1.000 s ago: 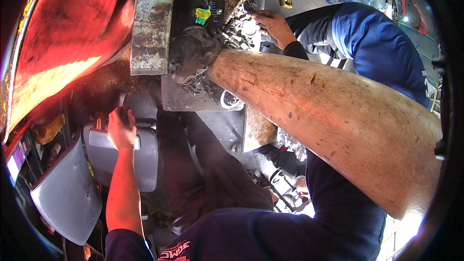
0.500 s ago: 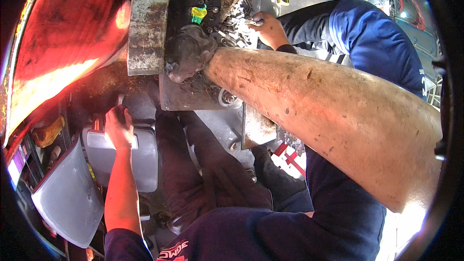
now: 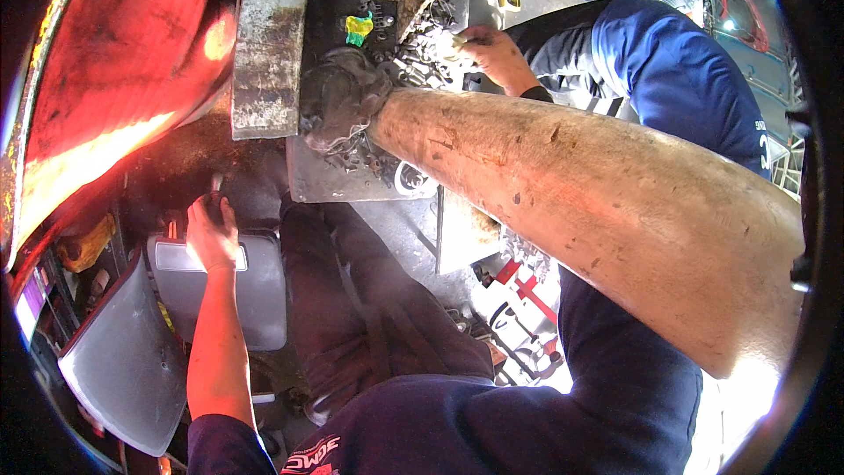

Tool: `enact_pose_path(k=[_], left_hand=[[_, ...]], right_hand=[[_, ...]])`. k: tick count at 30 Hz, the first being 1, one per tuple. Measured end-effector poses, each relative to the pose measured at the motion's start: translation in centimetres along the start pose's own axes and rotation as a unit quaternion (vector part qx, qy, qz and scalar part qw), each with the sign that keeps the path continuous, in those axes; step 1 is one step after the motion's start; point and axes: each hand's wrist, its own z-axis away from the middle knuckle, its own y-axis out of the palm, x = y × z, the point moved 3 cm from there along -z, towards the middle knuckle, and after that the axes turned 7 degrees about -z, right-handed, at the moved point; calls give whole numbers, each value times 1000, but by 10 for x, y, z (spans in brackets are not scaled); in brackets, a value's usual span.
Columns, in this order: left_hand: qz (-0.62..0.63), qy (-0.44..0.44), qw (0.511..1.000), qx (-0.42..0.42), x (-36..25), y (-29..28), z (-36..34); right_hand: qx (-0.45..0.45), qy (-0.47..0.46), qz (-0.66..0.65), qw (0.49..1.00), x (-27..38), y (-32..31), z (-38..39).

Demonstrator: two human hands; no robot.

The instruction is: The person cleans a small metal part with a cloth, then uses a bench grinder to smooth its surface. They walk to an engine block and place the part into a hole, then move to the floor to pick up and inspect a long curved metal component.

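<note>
Here our left forearm (image 3: 220,334) rises from the lower edge, nearly straight, to a left hand (image 3: 212,233) with curled fingers, over the top of a grey panel (image 3: 229,312). A small pale rod (image 3: 217,180) shows just beyond the knuckles; whether we grip it, we cannot tell. Our right forearm (image 3: 580,185) slants in from the right, very large and close to the camera, and narrows to a dark, grimy right hand (image 3: 343,101). We cannot make out its fingers, so open or closed is unclear.

That hand is just beside the small metal parts (image 3: 431,57), loosely heaped over a dark plate (image 3: 325,180). A pale ring (image 3: 398,179) lies near the plate's front edge, and a yellow-green scrap (image 3: 359,29) beyond our hand. A co-worker's hand (image 3: 498,59) reaches to the heap from the right.

A worn metal bar (image 3: 271,62) stands to the left of our right hand, a red curved panel (image 3: 123,62) farther left. Our right forearm blocks much of the view beneath it.
</note>
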Motion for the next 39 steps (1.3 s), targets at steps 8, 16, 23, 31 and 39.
enact_pose_path(k=[8,16,23,31,39], left_hand=[[7,-1,1000,-1,4,2,-1],[24,12,1000,-11,3,2,-2],[-23,6,1000,-14,0,-1,-2],[-18,-6,1000,-17,5,2,-4],[10,-19,1000,-6,9,4,-5]], right_hand=[[-32,-111,461,880,-62,6,-27],[-163,-50,222,960,-104,21,-44],[-149,20,134,980,5,19,-63],[-61,-57,238,968,-51,26,-104],[-48,-108,126,985,-34,19,-64]])
